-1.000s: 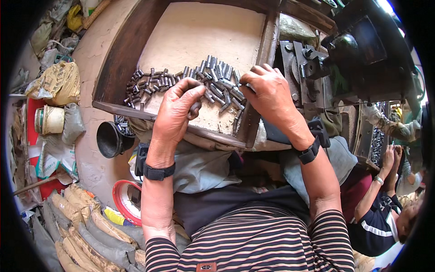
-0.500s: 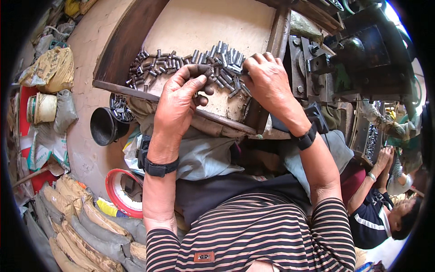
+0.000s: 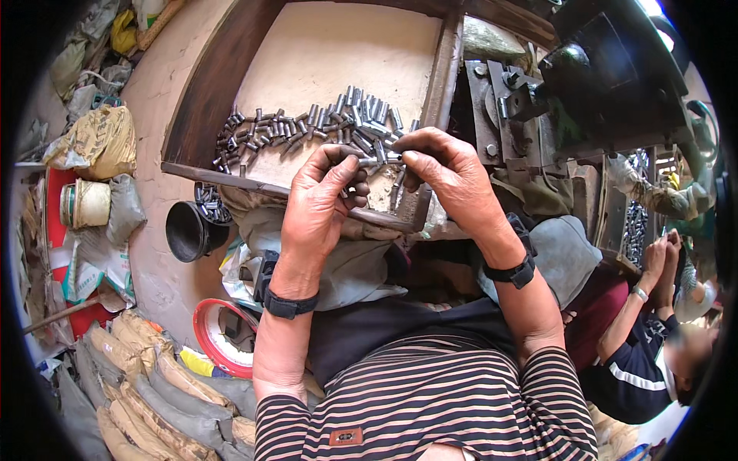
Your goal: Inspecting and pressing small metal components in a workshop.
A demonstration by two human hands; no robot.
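**Fingertip to fingertip over the tray!**

Here they are, nose to nose: the left hand (image 3: 327,184) and the right hand (image 3: 450,165), thumbs and forefingers pinched in around a short metal piece (image 3: 371,162), above the near right part of the wooden tray (image 3: 231,180). One piece or two, end to end? Cannot tell; fingers cover too much.

Watch that grip! It's fingertips only on what looks like smooth, round metal; a skewed push could spin it loose and drop it among its lookalikes. And a bumped heap might send those loose tubes (image 3: 307,123) rolling.

What textures: dull grey cylinders, a few catching the light, dark worn planks, a pale flat tray floor, blackened fingertips.
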